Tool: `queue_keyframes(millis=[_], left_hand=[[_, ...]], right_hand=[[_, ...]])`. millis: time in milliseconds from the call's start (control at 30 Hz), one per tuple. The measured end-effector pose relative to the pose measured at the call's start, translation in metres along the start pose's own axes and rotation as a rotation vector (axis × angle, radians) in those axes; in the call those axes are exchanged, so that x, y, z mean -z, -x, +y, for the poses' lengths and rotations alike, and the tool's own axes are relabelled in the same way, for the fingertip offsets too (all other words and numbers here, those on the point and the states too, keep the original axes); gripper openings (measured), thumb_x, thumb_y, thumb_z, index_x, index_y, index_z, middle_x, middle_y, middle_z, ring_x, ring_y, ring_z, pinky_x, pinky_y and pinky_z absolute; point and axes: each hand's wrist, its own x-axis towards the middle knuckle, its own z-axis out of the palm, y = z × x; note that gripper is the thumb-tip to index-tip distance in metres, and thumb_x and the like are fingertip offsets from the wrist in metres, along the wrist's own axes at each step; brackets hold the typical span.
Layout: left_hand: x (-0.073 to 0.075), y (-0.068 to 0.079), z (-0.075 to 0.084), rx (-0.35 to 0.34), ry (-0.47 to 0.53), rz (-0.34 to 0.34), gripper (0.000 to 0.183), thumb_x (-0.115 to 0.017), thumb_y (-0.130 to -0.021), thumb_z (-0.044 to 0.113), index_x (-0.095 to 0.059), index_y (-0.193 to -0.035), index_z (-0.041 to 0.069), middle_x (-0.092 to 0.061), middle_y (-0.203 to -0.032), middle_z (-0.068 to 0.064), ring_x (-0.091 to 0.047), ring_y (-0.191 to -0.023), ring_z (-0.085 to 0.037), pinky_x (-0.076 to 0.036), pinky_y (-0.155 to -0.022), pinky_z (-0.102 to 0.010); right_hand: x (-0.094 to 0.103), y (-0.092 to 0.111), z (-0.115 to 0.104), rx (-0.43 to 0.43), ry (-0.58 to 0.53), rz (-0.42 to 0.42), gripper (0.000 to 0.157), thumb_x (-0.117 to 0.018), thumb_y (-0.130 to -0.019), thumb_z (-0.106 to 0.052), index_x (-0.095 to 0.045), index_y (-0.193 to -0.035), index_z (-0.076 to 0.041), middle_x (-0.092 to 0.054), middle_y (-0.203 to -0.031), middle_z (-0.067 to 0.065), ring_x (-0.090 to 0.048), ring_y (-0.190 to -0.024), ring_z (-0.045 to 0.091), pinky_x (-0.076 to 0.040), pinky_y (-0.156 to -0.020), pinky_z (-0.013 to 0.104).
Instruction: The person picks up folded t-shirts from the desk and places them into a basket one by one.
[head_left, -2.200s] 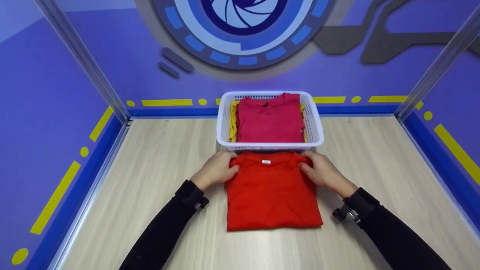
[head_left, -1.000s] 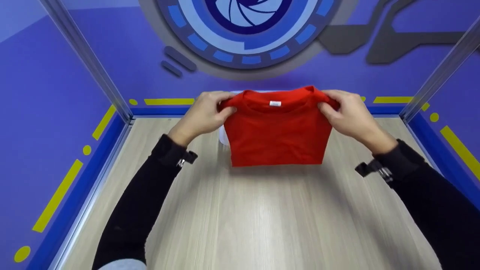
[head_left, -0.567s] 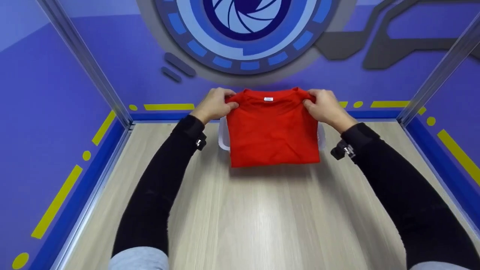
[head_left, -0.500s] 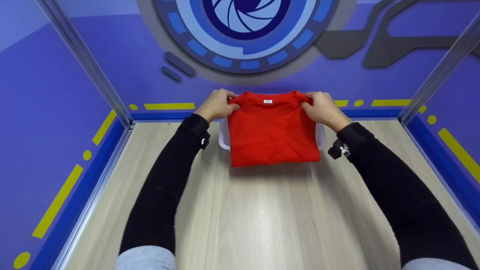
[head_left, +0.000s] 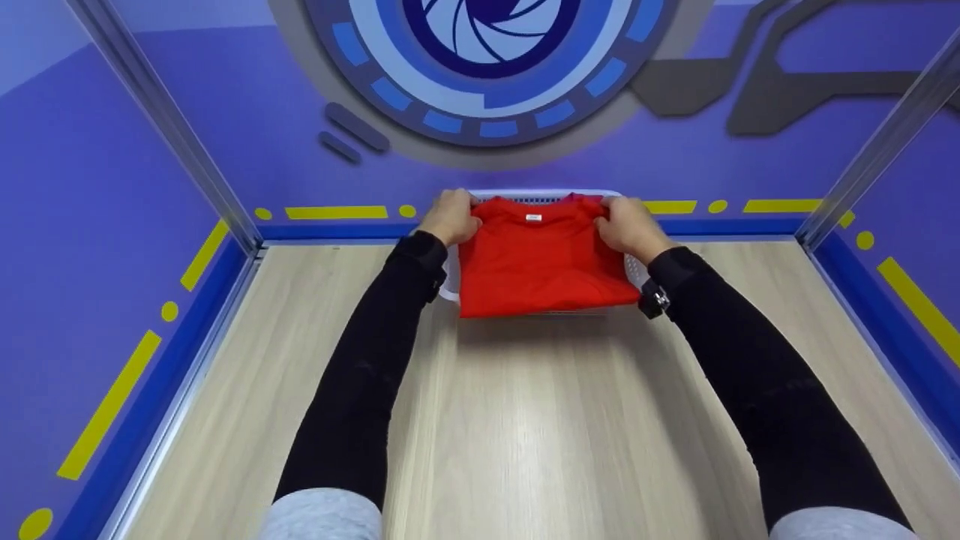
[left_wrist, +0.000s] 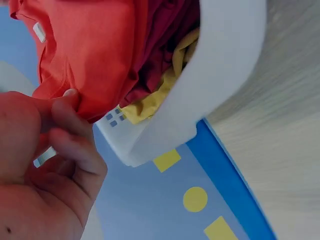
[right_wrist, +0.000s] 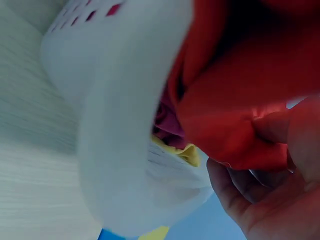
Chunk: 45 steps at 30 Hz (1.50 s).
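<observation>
A folded red T-shirt (head_left: pixel 544 259), with a small white label at its neckline, lies over the white plastic basket (head_left: pixel 637 274). Its lower edge hangs at the basket's near rim. My left hand (head_left: pixel 451 217) pinches the shirt's left shoulder by the far left rim. On the opposite shoulder, my right hand (head_left: pixel 630 225) grips the cloth between thumb and fingers. Beneath the red shirt, the left wrist view shows dark pink cloth (left_wrist: pixel 157 55) and yellow cloth (left_wrist: pixel 150 102) inside the basket. Most of the basket's contents are hidden by the shirt.
The basket stands on a pale wooden table (head_left: pixel 517 420), close to the blue-purple back wall (head_left: pixel 360 180). Side walls with metal corner posts (head_left: pixel 172 135) enclose the table at left and right.
Both hands lifted the red T-shirt from the table in front of the basket and carried it up and away over the basket. Over the last half second, hands and shirt have lowered towards it.
</observation>
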Motion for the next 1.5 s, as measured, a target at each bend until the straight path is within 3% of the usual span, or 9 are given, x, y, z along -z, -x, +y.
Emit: queue_keyframes(millis=[267, 500, 767, 867, 1000, 1100, 1300, 1367, 1500], left_hand=[[-0.005, -0.005, -0.004, 0.023, 0.060, -0.021, 0.045, -0.063, -0.109, 0.011, -0.065, -0.154, 0.008, -0.066, -0.155, -0.016, -0.065, -0.126, -0.025, -0.054, -0.107, -0.034], [-0.006, -0.011, -0.002, 0.118, 0.195, -0.032, 0.053, -0.059, -0.106, 0.003, -0.060, -0.158, 0.011, -0.072, -0.143, -0.018, -0.076, -0.078, -0.020, -0.063, -0.069, -0.028], [-0.006, -0.017, 0.003, 0.157, 0.229, 0.010, 0.054, -0.056, -0.107, 0.004, -0.057, -0.161, 0.013, -0.077, -0.127, -0.015, -0.069, -0.062, -0.017, -0.059, -0.059, -0.028], [-0.007, -0.017, 0.004, 0.137, 0.211, 0.033, 0.051, -0.053, -0.110, 0.008, -0.058, -0.160, 0.014, -0.077, -0.127, -0.014, -0.068, -0.067, -0.020, -0.056, -0.062, -0.028], [-0.010, -0.018, 0.007, 0.099, 0.131, 0.076, 0.047, -0.052, -0.113, 0.013, -0.059, -0.159, 0.015, -0.072, -0.145, -0.015, -0.074, -0.113, -0.026, -0.060, -0.098, -0.036], [-0.015, -0.017, 0.008, 0.066, 0.055, 0.077, 0.050, -0.052, -0.112, 0.012, -0.054, -0.162, 0.016, -0.056, -0.163, -0.017, -0.060, -0.145, -0.031, -0.050, -0.122, -0.041], [-0.017, -0.012, 0.009, 0.018, -0.015, -0.037, 0.048, -0.056, -0.103, 0.002, -0.060, -0.150, 0.011, -0.054, -0.156, -0.017, -0.058, -0.136, -0.033, -0.050, -0.117, -0.042], [-0.016, -0.011, 0.010, -0.012, -0.045, -0.105, 0.046, -0.054, -0.103, 0.002, -0.063, -0.147, 0.007, -0.061, -0.152, -0.016, -0.058, -0.135, -0.030, -0.050, -0.117, -0.039], [-0.022, -0.013, 0.006, -0.037, -0.071, -0.275, 0.049, -0.049, -0.107, 0.011, -0.060, -0.154, 0.008, -0.062, -0.158, -0.012, -0.059, -0.132, -0.027, -0.051, -0.115, -0.036]], right_hand=[[-0.005, -0.004, 0.000, -0.014, 0.012, 0.006, 0.038, -0.054, -0.108, -0.010, -0.064, -0.136, 0.013, -0.068, -0.132, 0.037, -0.063, -0.116, 0.046, -0.052, -0.110, 0.060], [-0.002, -0.012, -0.002, -0.028, 0.017, 0.036, 0.033, -0.054, -0.107, -0.009, -0.066, -0.130, 0.011, -0.069, -0.130, 0.038, -0.064, -0.118, 0.048, -0.053, -0.108, 0.061], [0.004, -0.020, -0.004, -0.054, 0.028, 0.073, 0.038, -0.052, -0.107, -0.011, -0.065, -0.137, 0.008, -0.069, -0.136, 0.035, -0.066, -0.120, 0.048, -0.054, -0.105, 0.060], [0.004, -0.021, -0.004, -0.052, 0.032, 0.108, 0.038, -0.053, -0.107, -0.010, -0.066, -0.137, 0.007, -0.070, -0.137, 0.035, -0.067, -0.123, 0.050, -0.054, -0.105, 0.060], [0.003, -0.022, -0.003, -0.069, 0.082, 0.101, 0.039, -0.054, -0.108, -0.012, -0.066, -0.142, 0.004, -0.068, -0.141, 0.035, -0.065, -0.130, 0.053, -0.054, -0.108, 0.062], [0.002, -0.019, -0.003, -0.070, 0.145, 0.096, 0.045, -0.054, -0.108, -0.011, -0.060, -0.149, 0.004, -0.062, -0.148, 0.037, -0.058, -0.137, 0.058, -0.049, -0.116, 0.065], [0.000, -0.015, -0.008, 0.024, 0.223, 0.172, 0.034, -0.054, -0.104, -0.008, -0.068, -0.131, 0.006, -0.063, -0.135, 0.035, -0.056, -0.131, 0.058, -0.048, -0.113, 0.068], [-0.001, -0.016, -0.010, 0.033, 0.258, 0.088, 0.032, -0.051, -0.105, -0.010, -0.070, -0.128, 0.004, -0.066, -0.132, 0.035, -0.058, -0.131, 0.058, -0.048, -0.111, 0.068], [-0.004, -0.015, -0.012, -0.007, 0.295, -0.177, 0.048, -0.045, -0.112, -0.017, -0.057, -0.154, 0.001, -0.062, -0.149, 0.035, -0.057, -0.142, 0.055, -0.044, -0.121, 0.067]])
